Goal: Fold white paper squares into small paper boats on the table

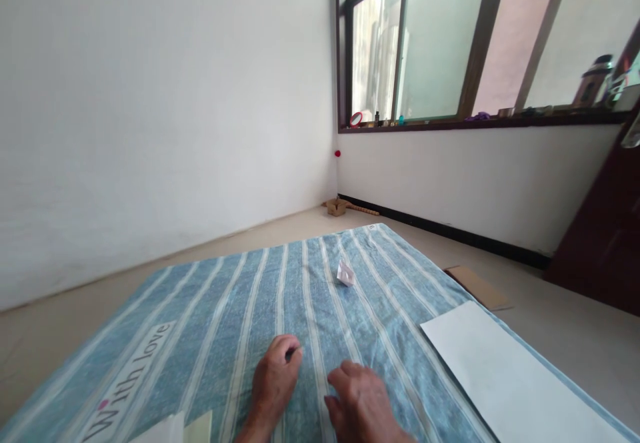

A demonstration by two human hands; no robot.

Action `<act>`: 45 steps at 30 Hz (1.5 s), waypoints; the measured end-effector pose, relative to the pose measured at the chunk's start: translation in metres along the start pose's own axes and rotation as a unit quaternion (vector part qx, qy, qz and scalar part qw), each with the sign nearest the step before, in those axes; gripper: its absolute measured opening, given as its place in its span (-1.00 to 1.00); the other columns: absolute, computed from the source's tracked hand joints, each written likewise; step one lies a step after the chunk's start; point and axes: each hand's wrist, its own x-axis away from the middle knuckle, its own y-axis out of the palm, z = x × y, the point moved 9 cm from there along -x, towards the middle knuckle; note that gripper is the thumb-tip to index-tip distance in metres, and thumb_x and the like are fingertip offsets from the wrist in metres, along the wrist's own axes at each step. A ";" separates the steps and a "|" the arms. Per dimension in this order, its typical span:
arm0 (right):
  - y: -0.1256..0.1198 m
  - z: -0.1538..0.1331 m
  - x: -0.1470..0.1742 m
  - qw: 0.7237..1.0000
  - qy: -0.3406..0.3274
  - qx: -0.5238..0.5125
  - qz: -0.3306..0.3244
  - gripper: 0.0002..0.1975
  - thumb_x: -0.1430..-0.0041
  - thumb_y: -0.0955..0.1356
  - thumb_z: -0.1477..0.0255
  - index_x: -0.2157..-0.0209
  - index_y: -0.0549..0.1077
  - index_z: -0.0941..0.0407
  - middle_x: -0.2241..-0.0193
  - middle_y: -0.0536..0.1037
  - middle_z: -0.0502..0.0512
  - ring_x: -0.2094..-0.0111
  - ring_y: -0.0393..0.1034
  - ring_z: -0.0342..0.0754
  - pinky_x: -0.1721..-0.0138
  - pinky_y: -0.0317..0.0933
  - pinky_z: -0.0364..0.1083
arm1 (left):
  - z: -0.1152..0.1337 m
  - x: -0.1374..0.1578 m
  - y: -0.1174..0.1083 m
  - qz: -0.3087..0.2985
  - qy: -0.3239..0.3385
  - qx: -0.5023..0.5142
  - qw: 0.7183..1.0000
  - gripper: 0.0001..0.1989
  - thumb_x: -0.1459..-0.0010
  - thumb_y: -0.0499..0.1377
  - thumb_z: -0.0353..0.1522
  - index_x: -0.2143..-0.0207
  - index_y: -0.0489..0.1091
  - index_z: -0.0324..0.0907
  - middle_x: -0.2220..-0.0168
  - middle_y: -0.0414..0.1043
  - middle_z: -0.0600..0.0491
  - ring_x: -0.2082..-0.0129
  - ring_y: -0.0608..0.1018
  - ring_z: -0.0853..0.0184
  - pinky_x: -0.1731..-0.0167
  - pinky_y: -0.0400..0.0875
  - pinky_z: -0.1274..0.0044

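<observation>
My left hand (275,379) is held over the blue striped cloth (260,309), its fingers curled round to the thumb. A dark spot shows in the curl; whether it is a small thing or shadow I cannot make out. To its right is my right hand (363,399), palm down with bent fingers and the thumb a little apart from them. Nothing shows in that hand, though its palm is hidden. Beyond both hands a small folded piece of pale pinkish paper (345,274) rests on the cloth.
A large white board (525,376) lies along the right edge. Pale sheets (167,427) sit at the bottom left, near printed lettering (135,373). On the floor are flat cardboard (477,287) and a small box (336,208). A windowsill (430,125) holds several small items.
</observation>
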 end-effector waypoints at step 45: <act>0.003 0.005 0.119 0.992 -0.107 -0.063 0.037 -0.68 -0.25 0.21 0.42 0.11 0.54 0.14 -0.02 0.50 0.19 -0.07 0.34 0.09 -0.13 0.13 0.04 | -0.011 0.237 -0.156 -0.157 -0.120 -0.232 0.952 -0.77 -0.20 0.08 -0.44 0.16 0.49 -0.15 -0.10 0.41 -0.06 -0.16 0.38 0.26 -0.16 0.17 0.43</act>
